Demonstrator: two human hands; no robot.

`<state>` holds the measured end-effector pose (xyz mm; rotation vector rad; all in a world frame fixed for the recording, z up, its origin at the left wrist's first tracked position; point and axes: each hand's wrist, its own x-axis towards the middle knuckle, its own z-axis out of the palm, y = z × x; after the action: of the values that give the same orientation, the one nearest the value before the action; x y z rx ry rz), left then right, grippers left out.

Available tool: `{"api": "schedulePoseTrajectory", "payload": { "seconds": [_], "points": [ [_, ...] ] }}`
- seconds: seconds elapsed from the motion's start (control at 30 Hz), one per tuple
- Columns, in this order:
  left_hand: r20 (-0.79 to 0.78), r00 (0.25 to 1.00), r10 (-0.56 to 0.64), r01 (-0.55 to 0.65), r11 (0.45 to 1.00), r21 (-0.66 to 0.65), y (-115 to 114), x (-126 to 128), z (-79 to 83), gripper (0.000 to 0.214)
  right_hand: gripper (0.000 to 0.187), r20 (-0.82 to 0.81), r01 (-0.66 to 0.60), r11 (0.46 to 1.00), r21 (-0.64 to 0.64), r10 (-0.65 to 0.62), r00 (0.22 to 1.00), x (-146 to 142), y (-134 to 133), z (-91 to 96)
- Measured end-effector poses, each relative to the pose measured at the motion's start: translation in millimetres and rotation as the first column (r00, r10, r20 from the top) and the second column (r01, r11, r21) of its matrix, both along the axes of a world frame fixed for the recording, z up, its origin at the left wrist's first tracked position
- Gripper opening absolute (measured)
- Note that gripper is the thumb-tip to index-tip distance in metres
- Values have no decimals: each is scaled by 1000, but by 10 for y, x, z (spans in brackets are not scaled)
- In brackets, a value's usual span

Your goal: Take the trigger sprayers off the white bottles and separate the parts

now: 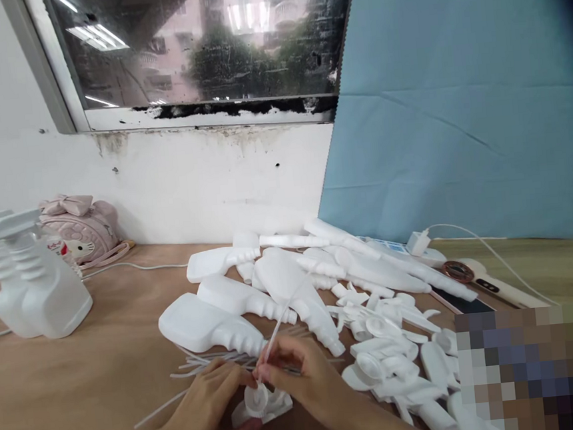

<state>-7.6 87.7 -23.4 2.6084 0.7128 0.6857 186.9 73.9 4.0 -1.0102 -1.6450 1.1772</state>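
- Spray head [256, 401], one, white: at the near middle of the bench [99, 372], its round collar facing up between the hands.
- Left hand [214, 392]: thumb and fingers closed about the spray head. The grip looks best kept low and firm, so that the head does not roll or tip.
- Right hand [303, 374]: thumb and fingers pinched on the tube, near its low end. A short pinch of this kind should limit bending.
- Tube [281, 316], one, thin, white: slanting up to the far right, low end at the collar. Whether it is seated or merely touching cannot be told; the fingertips hide the join.
- Handling, as judged: bring the tube in line with the hole, press straight along its length, and feel for a firm stop. A slanted push could kink it or miss the hole.
- Check, as judged: a light tug would prove the fit.
- Loose tubes [158, 409], several: just beyond the hands and to the left, within easy reach.
- Bottles [188, 322], white, lying in a group: far side of the hands; elbows and tube tip are best kept off them.
- Heap of heads [376, 327], white: right of the right hand, tangled.
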Motion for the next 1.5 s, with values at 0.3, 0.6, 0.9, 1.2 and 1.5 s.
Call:
{"api": "schedulePoseTrajectory", "payload": {
  "seconds": [0.3, 0.6, 0.9, 1.2, 1.5],
  "points": [
    [16, 996, 88, -86, 994, -70, 13, 5, -43, 30, 7, 159, 130, 991, 41, -134, 978, -75, -20, -104],
    [-35, 993, 111, -115, 979, -170, 13, -7, -51, 26, 9, 113, 149, 984, -100, -138, 984, -103, -34, -125],
    [16, 994, 105, -99, 974, -205, 11, 4, -56, 32, 3, 271, 83, 969, 232, -146, 951, -124, -102, -140],
    [-8, 997, 76, -76, 977, -198, -10, 76, 52, 38, 8, 536, -66, 947, 315, -120, 836, -93, -100, -13],
    [-34, 998, 56, -61, 986, -153, 6, 90, 18, 31, 13, 535, -99, 885, 455, -183, 825, -109, -70, -215]
  ]
}}
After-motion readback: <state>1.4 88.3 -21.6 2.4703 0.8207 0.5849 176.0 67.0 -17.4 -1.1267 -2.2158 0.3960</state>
